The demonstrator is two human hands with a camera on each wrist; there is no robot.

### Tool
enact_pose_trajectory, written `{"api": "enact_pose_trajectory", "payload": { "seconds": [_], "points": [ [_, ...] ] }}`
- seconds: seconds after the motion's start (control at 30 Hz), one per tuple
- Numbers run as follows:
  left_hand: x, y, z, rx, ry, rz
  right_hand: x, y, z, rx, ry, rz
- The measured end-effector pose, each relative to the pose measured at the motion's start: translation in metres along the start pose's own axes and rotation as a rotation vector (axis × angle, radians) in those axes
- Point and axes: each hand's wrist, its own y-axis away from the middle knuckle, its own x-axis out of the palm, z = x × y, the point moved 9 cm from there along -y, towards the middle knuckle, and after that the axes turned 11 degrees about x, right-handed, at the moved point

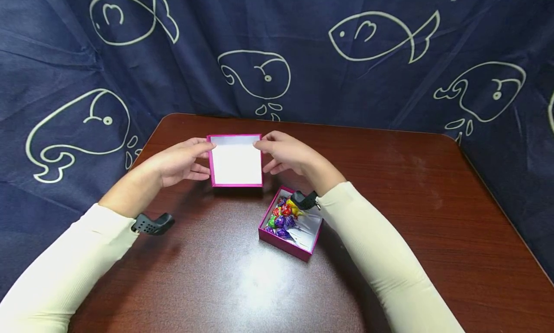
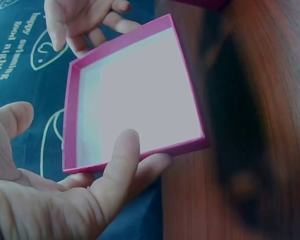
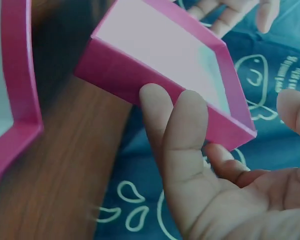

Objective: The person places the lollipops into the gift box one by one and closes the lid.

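Note:
A shallow square pink box lid (image 1: 236,160) with a white inside is held up above the table, its hollow side toward the head camera. My left hand (image 1: 183,162) holds its left side, with fingertips at the pink wall in the left wrist view. On the opposite side my right hand (image 1: 287,155) holds the lid, and two fingers (image 3: 185,120) lie against its outer wall. Below the right forearm stands an uncovered pink box (image 1: 283,245). Colourful wrapped lollipops (image 1: 283,217) lie inside, their white sticks pointing right.
The dark brown wooden table (image 1: 389,188) extends to both sides, with a bright light reflection near its front. Behind it hangs a navy cloth (image 1: 303,30) printed with white fish and whales. Each wrist wears a black strap (image 1: 151,224).

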Motion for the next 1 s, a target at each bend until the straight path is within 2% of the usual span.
{"api": "enact_pose_trajectory", "payload": {
  "seconds": [0.17, 0.33, 0.43, 0.53, 0.77, 0.9, 1.0],
  "points": [
    [0.009, -0.004, -0.004, 0.065, 0.014, -0.04, -0.014, 0.015, -0.005, -0.05, -0.028, -0.014],
    [0.022, -0.007, -0.012, 0.156, 0.007, -0.091, -0.029, 0.03, -0.013, -0.122, -0.024, -0.068],
    [0.031, -0.007, -0.018, 0.234, 0.025, -0.104, -0.038, 0.043, -0.017, -0.189, -0.009, -0.103],
    [0.042, -0.006, -0.024, 0.34, 0.016, -0.101, -0.046, 0.059, -0.021, -0.264, 0.021, -0.133],
    [0.065, -0.001, -0.035, 0.608, -0.025, -0.017, -0.058, 0.098, -0.033, -0.463, 0.185, -0.227],
    [0.078, 0.004, -0.036, 0.736, -0.073, 0.043, -0.056, 0.117, -0.04, -0.592, 0.28, -0.261],
    [0.089, 0.009, -0.036, 0.806, -0.093, 0.104, -0.053, 0.131, -0.045, -0.675, 0.389, -0.314]
  ]
}}
